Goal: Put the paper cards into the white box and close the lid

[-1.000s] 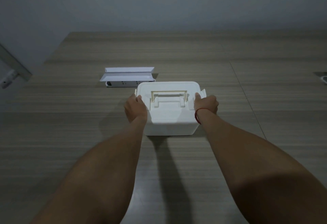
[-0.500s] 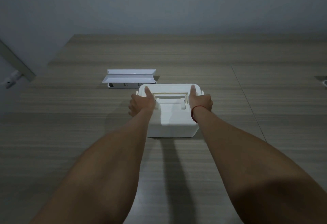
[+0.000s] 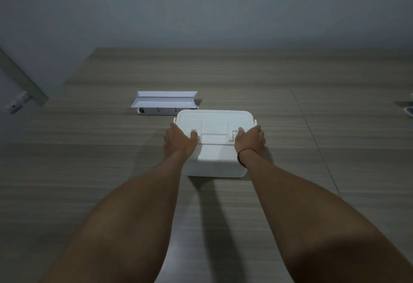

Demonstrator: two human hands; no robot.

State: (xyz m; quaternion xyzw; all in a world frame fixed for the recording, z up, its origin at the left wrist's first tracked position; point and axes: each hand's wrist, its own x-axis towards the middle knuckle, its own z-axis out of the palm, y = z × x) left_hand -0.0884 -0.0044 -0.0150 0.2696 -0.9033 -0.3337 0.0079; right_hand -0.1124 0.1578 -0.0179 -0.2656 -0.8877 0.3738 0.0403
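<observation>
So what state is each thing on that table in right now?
White plastic box: upright, lid on.
White lid: flat on the box, handle folded down.
Folded white paper cards: on the wooden table behind the box, not inside.
Left hand: on the lid's left edge.
Right hand: on its right edge.

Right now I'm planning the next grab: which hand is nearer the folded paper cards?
Left. The left hand sits on the white box just right of the paper cards; the right hand is across the lid.

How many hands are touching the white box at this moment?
2. The left hand is on the left side of the white box, thumb on its lid. The right hand is on the right side. The fingers beyond the box edges are partly hidden.
</observation>
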